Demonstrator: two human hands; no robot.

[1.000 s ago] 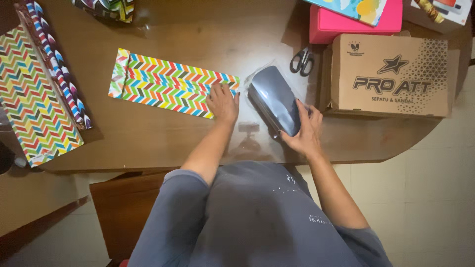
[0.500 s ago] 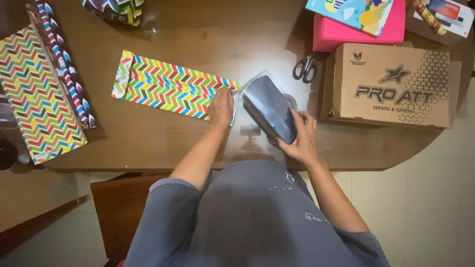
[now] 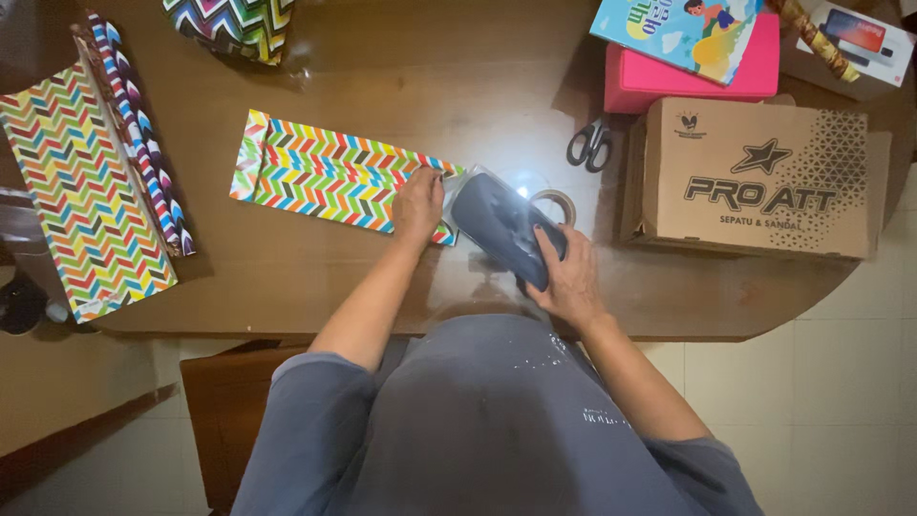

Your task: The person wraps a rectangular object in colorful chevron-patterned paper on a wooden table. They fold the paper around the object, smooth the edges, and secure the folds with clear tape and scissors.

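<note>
A long flat bag of zigzag-patterned wrapping paper (image 3: pixel 325 172) lies on the brown wooden table (image 3: pixel 287 277). My left hand (image 3: pixel 417 205) grips its right, open end. My right hand (image 3: pixel 564 277) holds a dark blue-grey item in clear plastic wrap (image 3: pixel 501 225), tilted, with its upper end right at the bag's opening. A roll of clear tape (image 3: pixel 559 204) lies on the table just behind the wrapped item.
Scissors (image 3: pixel 592 145) lie beside a brown cardboard shoebox (image 3: pixel 759 177). Behind it are a pink box (image 3: pixel 678 76) with a picture book (image 3: pixel 683 29) on top. More zigzag paper (image 3: pixel 81 196) and a striped roll (image 3: pixel 138 143) lie at the left.
My right hand has lifted the wrapped item off the table and swung it left to the bag's opening. My left hand went from lying flat on the bag to gripping its end.
</note>
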